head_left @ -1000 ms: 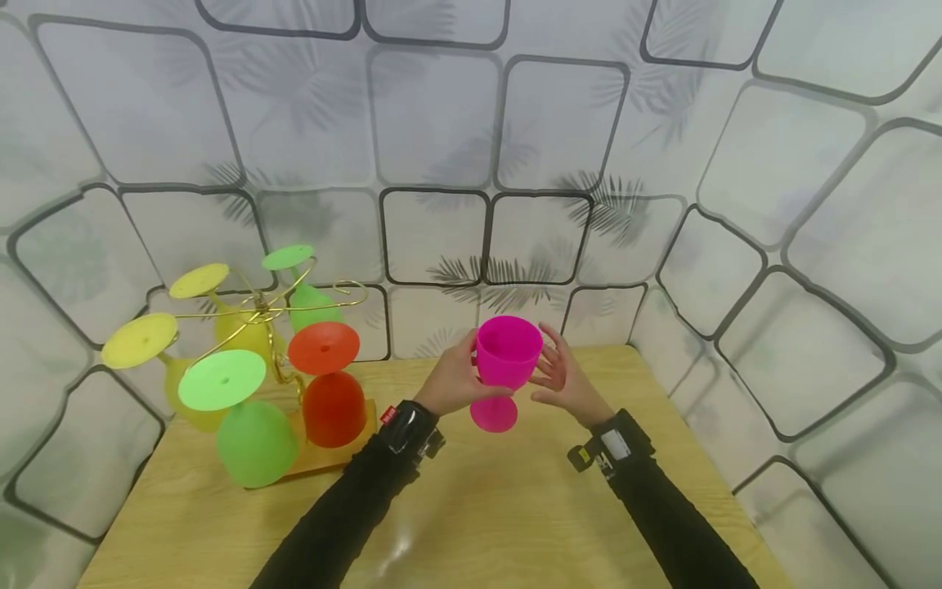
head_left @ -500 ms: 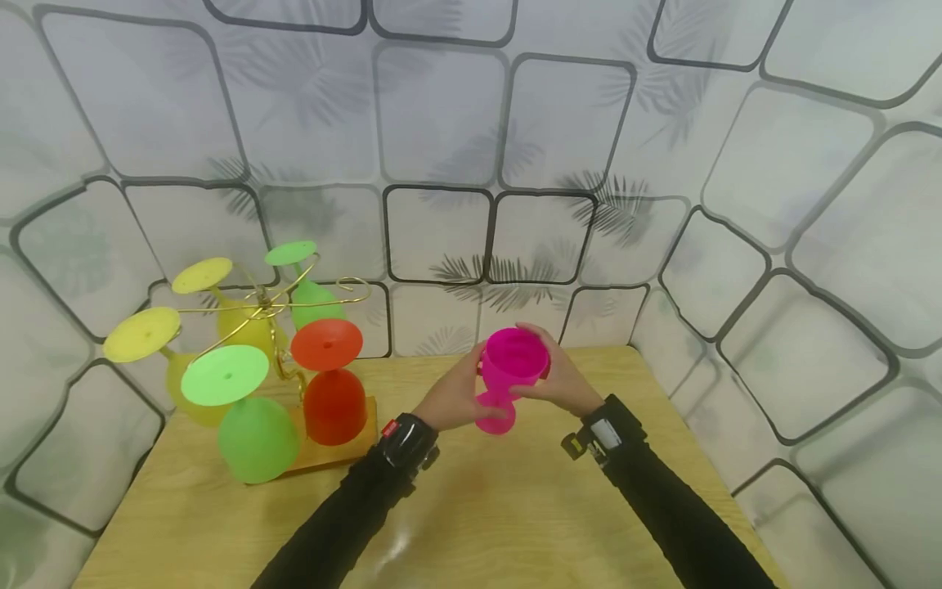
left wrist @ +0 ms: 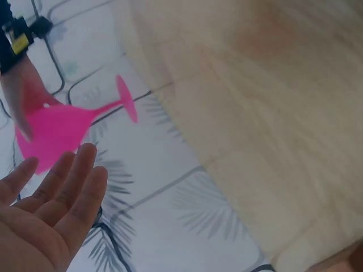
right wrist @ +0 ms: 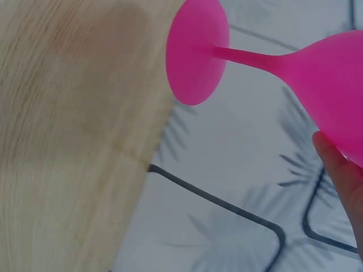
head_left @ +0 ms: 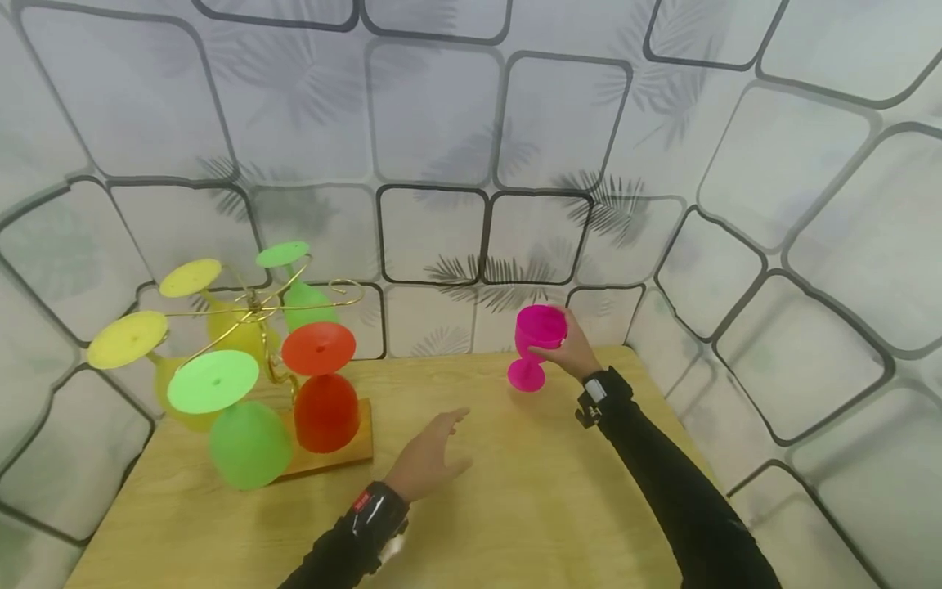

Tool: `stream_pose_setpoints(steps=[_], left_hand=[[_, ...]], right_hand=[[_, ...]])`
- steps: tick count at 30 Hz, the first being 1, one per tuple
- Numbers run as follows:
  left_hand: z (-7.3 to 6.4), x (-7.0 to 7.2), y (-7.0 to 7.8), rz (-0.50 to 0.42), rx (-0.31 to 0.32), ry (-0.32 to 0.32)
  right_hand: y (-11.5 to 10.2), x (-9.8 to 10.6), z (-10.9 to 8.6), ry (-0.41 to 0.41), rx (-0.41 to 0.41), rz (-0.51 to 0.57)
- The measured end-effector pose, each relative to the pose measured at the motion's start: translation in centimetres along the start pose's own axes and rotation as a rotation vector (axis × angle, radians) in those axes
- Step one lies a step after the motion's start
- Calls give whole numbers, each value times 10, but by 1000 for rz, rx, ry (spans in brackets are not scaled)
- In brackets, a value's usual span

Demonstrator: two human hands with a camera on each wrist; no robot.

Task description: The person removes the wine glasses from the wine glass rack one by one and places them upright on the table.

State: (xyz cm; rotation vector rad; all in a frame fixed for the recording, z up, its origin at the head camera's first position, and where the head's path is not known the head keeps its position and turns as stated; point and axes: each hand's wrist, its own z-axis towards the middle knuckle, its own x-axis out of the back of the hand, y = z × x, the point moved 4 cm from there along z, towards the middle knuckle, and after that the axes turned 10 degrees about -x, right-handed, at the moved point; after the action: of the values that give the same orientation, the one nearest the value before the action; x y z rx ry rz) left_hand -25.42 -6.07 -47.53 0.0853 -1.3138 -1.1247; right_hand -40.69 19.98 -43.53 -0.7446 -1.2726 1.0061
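Note:
A bright pink goblet [head_left: 540, 329] is upright at the right of the head view, its round foot down. My right hand [head_left: 576, 348] grips its bowl from the right side. The right wrist view shows the goblet's stem and foot [right wrist: 195, 54] above the table, with part of the bowl cut off by the frame. My left hand [head_left: 427, 460] is apart from the goblet, over the middle of the table, fingers extended and nothing held. In the left wrist view the left hand's palm [left wrist: 51, 226] faces the camera, and the goblet appears beyond its fingertips.
At the left stands a gold wire rack [head_left: 255, 309] on a wooden base [head_left: 361, 446]. Upside-down goblets hang from it: a red goblet [head_left: 327, 413], a green goblet [head_left: 250, 446], several in all. The wooden table [head_left: 508, 507] meets a patterned wall [head_left: 434, 237] at the back.
Both hands were on the goblet half a second ago. The left hand has let go and drawn back toward the left front; the right hand has carried the goblet to the right and back.

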Motion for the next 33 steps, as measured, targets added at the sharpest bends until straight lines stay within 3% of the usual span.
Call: stream_pose_setpoints(steps=[5,11,20,26,33], left_hand=[[-13,-16,-2,-14,-2,-5],[-19,-25,-1,-23,-5,3],[-21,-25,-6,-16,26,11],[-21,-23,-9,7,-10,36],[-18,-16,-13,14,12,28]], right_hand=[[20,-29,13,-9,-75,-17],[30,-50,11,-17,-126,-15],[4,-58,-4,-61,-121,2],[21,-65,11,-101,-90,-18],[26,-89,17,-199,-39,37]])
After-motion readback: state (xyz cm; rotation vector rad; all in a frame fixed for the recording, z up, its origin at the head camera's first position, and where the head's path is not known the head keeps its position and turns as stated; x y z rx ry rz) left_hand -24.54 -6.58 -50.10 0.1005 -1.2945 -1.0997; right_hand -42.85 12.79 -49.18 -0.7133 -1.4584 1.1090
